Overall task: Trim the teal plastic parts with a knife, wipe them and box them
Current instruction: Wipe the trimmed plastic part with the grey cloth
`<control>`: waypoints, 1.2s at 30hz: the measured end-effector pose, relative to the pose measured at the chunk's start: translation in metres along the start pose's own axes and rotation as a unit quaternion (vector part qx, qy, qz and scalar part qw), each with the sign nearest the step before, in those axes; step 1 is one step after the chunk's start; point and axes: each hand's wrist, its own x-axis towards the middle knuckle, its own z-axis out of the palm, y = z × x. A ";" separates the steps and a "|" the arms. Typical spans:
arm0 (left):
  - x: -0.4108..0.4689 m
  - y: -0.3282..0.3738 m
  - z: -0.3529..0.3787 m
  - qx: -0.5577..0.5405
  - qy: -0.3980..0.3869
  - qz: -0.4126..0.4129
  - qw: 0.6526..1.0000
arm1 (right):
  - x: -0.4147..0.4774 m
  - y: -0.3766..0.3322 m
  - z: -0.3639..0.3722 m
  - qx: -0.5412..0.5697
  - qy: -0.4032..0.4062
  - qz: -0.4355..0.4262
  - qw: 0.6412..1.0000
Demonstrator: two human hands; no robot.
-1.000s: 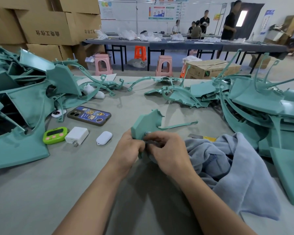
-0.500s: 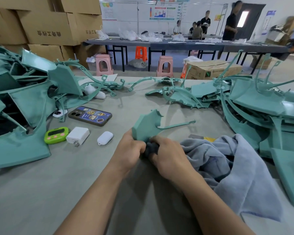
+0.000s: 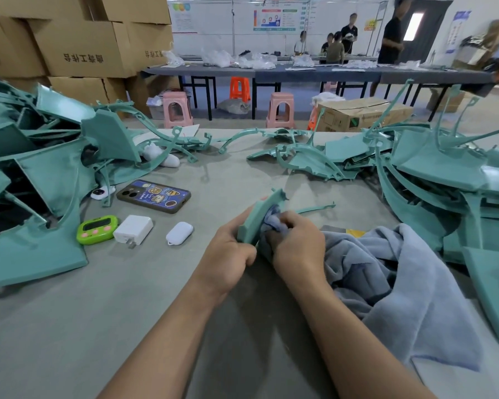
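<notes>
Since the earlier frame, teal part [image 3: 258, 216] tilted edge-up at near centre. Left hand [image 3: 228, 249] grips it steady so right hand [image 3: 296, 244], bunching blue cloth [image 3: 386, 283], wipes its face.

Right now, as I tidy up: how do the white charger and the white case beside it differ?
The charger is boxy with square corners; the case is a rounded oval. The charger shows metal prongs; the case has a small loop. The charger looks larger and lies beside the timer; the case lies apart. Both are white, flat on the table, untouched: the left hand grips a teal part, the right hand a cloth.
</notes>
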 end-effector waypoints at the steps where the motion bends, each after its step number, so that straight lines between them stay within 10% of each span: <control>1: 0.000 0.000 0.000 -0.004 0.006 -0.003 1.000 | 0.002 0.001 0.001 -0.060 -0.036 0.003 0.998; 6: 0.000 0.002 -0.003 -0.083 0.065 -0.051 0.993 | 0.006 -0.003 0.009 -0.273 -0.066 -0.039 0.959; 16: 0.002 0.007 -0.022 -0.362 0.081 -0.094 0.924 | 0.009 0.010 -0.005 -0.116 0.135 0.070 0.982; 30: 0.009 0.000 -0.039 -0.243 0.253 -0.176 0.920 | 0.002 0.007 -0.019 -0.082 0.151 -0.069 0.983; 36: 0.006 0.007 -0.059 -0.272 0.213 -0.200 0.917 | 0.005 0.002 -0.045 -0.071 0.224 -0.090 0.968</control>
